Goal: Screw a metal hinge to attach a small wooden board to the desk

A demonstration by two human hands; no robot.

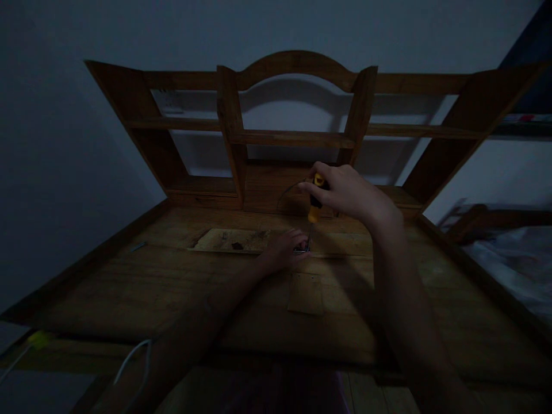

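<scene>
My right hand (340,187) is closed round the yellow-and-black handle of a screwdriver (314,213), held upright with its shaft pointing down. The screwdriver's tip meets a small metal piece (302,249) on the wooden desktop. Low against the wood, my left hand (285,248) has its fingers curled at that metal piece and holds it in place. Dim light and the fingers hide its exact shape. Beside it lies a long, pale board (241,240) with a rough, stained surface.
A small, square wooden piece (305,294) lies on the desktop (181,293) towards me. A thin, grey-blue object (138,246) rests at the left. Behind stands a wooden shelf unit (297,138) against the wall. A white cable (129,357) hangs near my left forearm.
</scene>
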